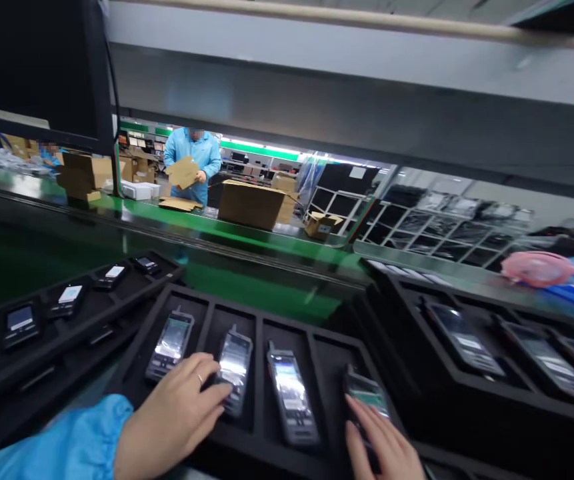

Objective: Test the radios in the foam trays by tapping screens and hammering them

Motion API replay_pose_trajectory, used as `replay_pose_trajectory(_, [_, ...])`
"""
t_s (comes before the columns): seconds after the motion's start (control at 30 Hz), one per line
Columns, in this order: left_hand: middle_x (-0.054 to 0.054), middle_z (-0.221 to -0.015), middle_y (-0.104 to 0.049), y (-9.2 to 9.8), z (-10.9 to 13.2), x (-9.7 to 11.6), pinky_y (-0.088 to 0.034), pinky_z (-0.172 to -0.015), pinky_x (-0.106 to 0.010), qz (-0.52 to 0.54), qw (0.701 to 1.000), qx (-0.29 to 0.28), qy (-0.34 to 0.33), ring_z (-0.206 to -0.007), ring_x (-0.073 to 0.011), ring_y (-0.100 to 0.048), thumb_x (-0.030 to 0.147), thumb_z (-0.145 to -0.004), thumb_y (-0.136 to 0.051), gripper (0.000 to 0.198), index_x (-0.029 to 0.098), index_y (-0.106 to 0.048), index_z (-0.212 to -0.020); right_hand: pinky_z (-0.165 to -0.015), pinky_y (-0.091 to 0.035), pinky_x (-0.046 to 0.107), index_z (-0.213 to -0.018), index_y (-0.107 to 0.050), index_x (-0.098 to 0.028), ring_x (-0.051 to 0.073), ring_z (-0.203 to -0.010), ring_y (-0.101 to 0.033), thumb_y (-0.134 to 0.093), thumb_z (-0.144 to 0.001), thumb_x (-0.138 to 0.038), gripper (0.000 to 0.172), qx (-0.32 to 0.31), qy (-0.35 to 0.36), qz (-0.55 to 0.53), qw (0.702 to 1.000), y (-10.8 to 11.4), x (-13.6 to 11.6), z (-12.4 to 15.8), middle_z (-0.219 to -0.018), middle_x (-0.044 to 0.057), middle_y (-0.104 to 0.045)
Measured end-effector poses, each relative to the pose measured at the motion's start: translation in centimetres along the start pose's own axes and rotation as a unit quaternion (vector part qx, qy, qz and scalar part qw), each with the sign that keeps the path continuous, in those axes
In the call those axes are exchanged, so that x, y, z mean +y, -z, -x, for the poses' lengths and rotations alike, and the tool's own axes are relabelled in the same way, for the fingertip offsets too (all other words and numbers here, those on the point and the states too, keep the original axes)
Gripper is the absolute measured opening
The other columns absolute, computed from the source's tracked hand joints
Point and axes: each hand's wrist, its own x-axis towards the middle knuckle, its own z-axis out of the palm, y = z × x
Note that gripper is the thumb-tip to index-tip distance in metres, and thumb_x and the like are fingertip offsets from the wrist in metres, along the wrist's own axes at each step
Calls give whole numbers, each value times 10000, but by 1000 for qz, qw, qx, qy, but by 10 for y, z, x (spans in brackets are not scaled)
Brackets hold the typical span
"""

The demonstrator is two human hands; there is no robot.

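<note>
In the head view, no brand name or legible writing could be made out; the screens of the handsets were lit, but their contents were smeared by motion blur.

A black foam tray (207, 313) with long moulded slots was set on the bench (267, 293), whose surface was green and glossy. Four handsets with stub antennas were seated in the slots. The left hand (177, 413), fingers spread flat and gripping nothing, was laid over the lower end of the second handset (235, 360), just beside the first handset (171, 343). The third handset (291, 400) was left untouched between the hands. The right hand (384, 443), partly cut off by the lower edge, was held with fingers extended and touching the bottom of the fourth handset (367, 393); whether anything was gripped could not be told. A blue sleeve (57, 447) was seen on the left arm.

Smaller devices were held in a second tray (41, 347) on the left, and larger handsets in a third tray (467, 393) on the right, its far end blurred. Beyond the bench, a cardboard piece (183, 172) was held by a person in a blue coat (193, 160) beside a cardboard box (251, 203).
</note>
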Motion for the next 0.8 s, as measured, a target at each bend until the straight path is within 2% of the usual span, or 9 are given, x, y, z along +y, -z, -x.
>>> replay_pose_trajectory(0.07, [-99,-1153,-578,-28,-10,31,-520,-943,-415,-24,999,0,-25,-1115,-274,-535,150,-843,-575,301,207,-578,-1139,-762,-518,409,-1121,-588,-189,272,-963,-629,-345,-970,-432,375,-12,-28,-23,999,7,4,7,-1030,85,-685])
replay_pose_trajectory(0.17, [-120,-1148,-569,-63,-29,61,-532,-923,-466,-33,999,5,-11,-1101,-308,-533,212,-792,-680,378,191,-576,-1155,-773,-509,419,-1070,-637,-144,282,-932,-623,-295,-972,-488,495,-23,-84,2,996,12,21,21,-996,118,-684])
replay_pose_trajectory(0.27, [-108,-1128,-566,-90,-45,81,-551,-875,-471,-16,999,15,40,-1048,-290,-544,224,-778,-707,372,231,-596,-1133,-746,-512,423,-1066,-648,-134,284,-884,-632,-282,-962,-540,556,-51,-103,20,993,13,41,37,-983,131,-685])
replay_pose_trajectory(0.37, [-104,-1131,-555,-109,-48,91,-560,-841,-464,-16,996,38,78,-1013,-282,-542,244,-754,-742,362,251,-623,-1096,-783,-503,419,-1147,-597,-141,286,-979,-614,-326,-967,-507,489,-47,-76,5,996,13,47,49,-1064,129,-674])
replay_pose_trajectory(0.43, [-109,-1154,-544,-116,-45,92,-554,-844,-470,-31,996,53,70,-1032,-292,-531,216,-773,-717,314,251,-632,-1072,-830,-488,425,-1215,-541,-142,280,-1051,-595,-351,-979,-447,431,-57,-52,-17,997,15,45,53,-1141,128,-653])
replay_pose_trajectory(0.53, [-106,-1183,-532,-116,-35,85,-547,-861,-474,-44,997,53,43,-1075,-295,-513,168,-846,-595,278,269,-615,-1103,-910,-456,439,-1275,-482,-145,255,-1046,-606,-403,-973,-410,410,-90,-55,-58,993,20,43,56,-1171,115,-643])
replay_pose_trajectory(0.67, [-88,-1221,-512,-112,-25,73,-547,-880,-441,-44,998,36,35,-1136,-278,-489,221,-898,-506,280,311,-589,-1151,-970,-411,462,-1174,-554,-181,255,-1031,-608,-483,-952,-321,271,-42,-52,-104,992,24,53,66,-1055,77,-682])
replay_pose_trajectory(0.8, [-81,-1265,-483,-117,-22,69,-545,-883,-412,-79,995,48,28,-1178,-276,-466,328,-891,-546,306,338,-570,-1195,-928,-431,440,-1164,-578,-183,268,-1037,-613,-485,-939,-275,260,-46,16,-73,996,20,64,76,-1042,77,-686])
